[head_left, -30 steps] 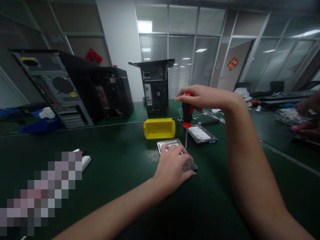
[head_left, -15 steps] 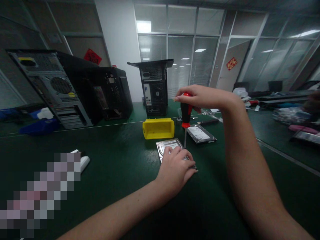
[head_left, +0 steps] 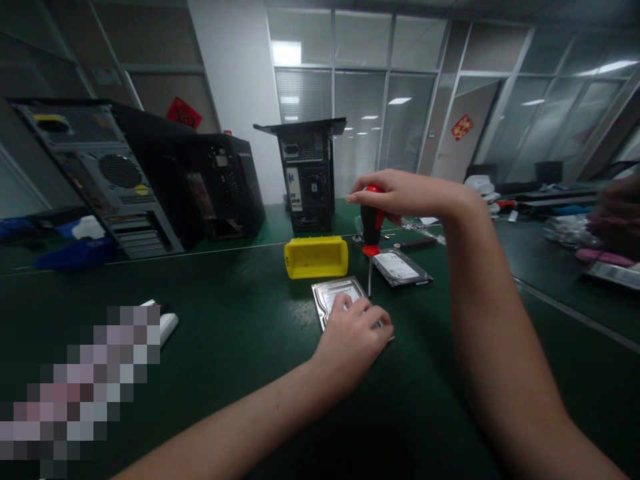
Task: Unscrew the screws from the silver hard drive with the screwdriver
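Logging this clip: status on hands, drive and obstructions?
Left hand on hard drive. Right hand gripping screwdriver, tip by drive's edge. Nothing visibly blocking; yellow bin just beyond.

1. A grey-backed computer tower (head_left: 117, 175) at left.
2. A black case (head_left: 225, 190) just beside it.
3. A third case (head_left: 314, 177), its top panel overhanging.
4. A blue container (head_left: 75, 256) near the tower.
5. A red diamond-shaped paper (head_left: 462, 127) on a door (head_left: 450, 160).

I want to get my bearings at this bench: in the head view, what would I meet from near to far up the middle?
Left hand on a hard drive → yellow bin → PC case → glass wall.
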A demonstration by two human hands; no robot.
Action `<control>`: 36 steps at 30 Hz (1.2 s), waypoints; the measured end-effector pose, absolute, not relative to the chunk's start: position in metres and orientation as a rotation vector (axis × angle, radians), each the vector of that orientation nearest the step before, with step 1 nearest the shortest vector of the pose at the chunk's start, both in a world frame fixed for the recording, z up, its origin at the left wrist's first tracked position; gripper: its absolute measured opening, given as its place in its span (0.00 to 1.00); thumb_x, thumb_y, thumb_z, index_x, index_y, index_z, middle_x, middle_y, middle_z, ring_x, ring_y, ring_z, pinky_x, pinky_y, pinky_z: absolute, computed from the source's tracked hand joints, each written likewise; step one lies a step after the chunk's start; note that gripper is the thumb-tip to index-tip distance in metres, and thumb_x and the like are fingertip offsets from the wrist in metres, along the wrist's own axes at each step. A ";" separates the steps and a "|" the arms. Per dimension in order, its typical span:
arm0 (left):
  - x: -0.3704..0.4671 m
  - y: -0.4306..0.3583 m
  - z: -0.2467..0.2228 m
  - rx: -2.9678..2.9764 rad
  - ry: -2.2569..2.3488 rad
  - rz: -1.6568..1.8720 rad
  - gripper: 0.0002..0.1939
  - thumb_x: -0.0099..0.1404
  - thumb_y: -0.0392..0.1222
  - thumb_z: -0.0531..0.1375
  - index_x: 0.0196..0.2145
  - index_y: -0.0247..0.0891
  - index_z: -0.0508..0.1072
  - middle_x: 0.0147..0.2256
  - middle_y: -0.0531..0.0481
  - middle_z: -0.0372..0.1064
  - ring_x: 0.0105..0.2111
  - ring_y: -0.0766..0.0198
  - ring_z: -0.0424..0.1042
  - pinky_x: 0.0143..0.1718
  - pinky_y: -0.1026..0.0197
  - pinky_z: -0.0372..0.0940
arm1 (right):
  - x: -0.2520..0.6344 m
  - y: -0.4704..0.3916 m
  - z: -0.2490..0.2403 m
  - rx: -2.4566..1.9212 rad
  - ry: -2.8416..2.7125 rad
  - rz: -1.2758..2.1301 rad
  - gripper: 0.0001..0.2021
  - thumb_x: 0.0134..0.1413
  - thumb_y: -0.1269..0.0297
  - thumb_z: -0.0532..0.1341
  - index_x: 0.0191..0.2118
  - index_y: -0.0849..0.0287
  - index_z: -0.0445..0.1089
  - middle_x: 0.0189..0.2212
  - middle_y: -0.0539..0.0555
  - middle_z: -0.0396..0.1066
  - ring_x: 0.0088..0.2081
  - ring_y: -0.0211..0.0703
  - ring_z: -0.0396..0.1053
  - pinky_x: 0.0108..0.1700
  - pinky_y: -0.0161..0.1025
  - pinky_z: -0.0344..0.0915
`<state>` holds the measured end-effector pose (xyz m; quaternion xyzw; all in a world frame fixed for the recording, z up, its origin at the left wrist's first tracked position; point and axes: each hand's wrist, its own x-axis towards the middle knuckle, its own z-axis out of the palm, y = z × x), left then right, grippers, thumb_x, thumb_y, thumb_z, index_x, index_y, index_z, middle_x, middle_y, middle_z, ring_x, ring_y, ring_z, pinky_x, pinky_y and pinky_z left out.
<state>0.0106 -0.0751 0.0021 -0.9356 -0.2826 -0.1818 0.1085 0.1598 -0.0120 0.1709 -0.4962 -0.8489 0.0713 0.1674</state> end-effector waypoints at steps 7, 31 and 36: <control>0.013 -0.072 0.000 -2.748 -0.763 -0.485 0.09 0.68 0.39 0.53 0.42 0.41 0.72 0.44 0.52 0.70 0.43 0.57 0.63 0.42 0.51 0.51 | 0.160 -0.012 0.171 -1.406 -2.420 0.209 0.22 0.55 0.46 0.50 0.44 0.59 0.65 0.25 0.52 0.65 0.20 0.33 0.61 0.23 0.35 0.58; 0.006 -0.059 0.005 -2.666 -0.479 -0.461 0.09 0.67 0.34 0.54 0.42 0.40 0.71 0.43 0.53 0.71 0.42 0.60 0.64 0.43 0.52 0.50 | 0.161 -0.012 0.171 -1.417 -2.410 0.202 0.21 0.53 0.46 0.52 0.42 0.59 0.66 0.23 0.50 0.64 0.19 0.33 0.61 0.23 0.34 0.56; 0.006 -0.058 0.004 -2.666 -0.496 -0.463 0.08 0.67 0.35 0.55 0.42 0.41 0.71 0.43 0.53 0.71 0.42 0.60 0.65 0.44 0.52 0.50 | 0.160 -0.014 0.171 -1.434 -2.392 0.206 0.21 0.53 0.47 0.53 0.42 0.59 0.66 0.23 0.50 0.64 0.19 0.32 0.61 0.23 0.34 0.56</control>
